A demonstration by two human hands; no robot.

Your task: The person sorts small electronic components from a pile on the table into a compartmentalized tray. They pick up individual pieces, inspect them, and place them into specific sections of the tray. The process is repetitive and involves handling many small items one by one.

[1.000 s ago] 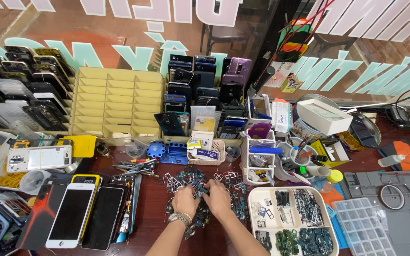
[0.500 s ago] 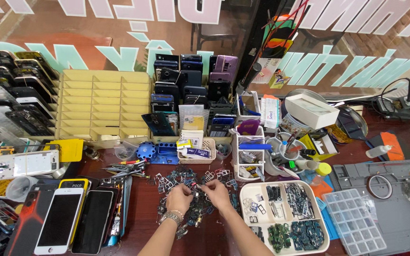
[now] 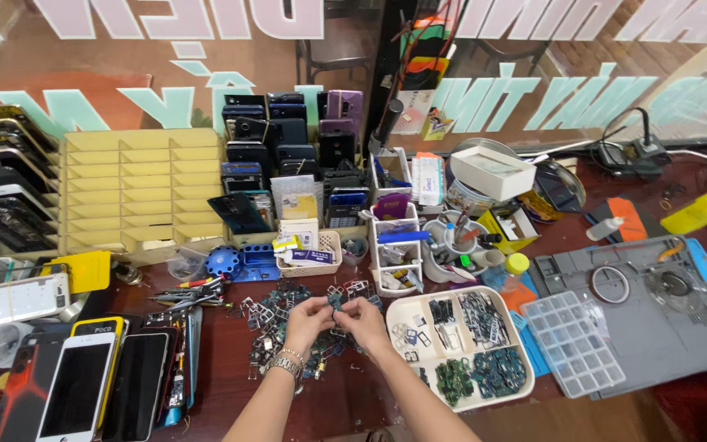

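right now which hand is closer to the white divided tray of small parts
Right. The right hand is just beside the tray's left rim; the left hand is further left, over the pile of small metal parts, with the right hand between it and the tray.

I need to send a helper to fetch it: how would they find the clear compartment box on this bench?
Start at the grey work mat on the right side of the table. The clear compartment box lies at its left edge, beside the cream tray of small parts. Unlike that tray, it is see-through, gridded into small square cells.
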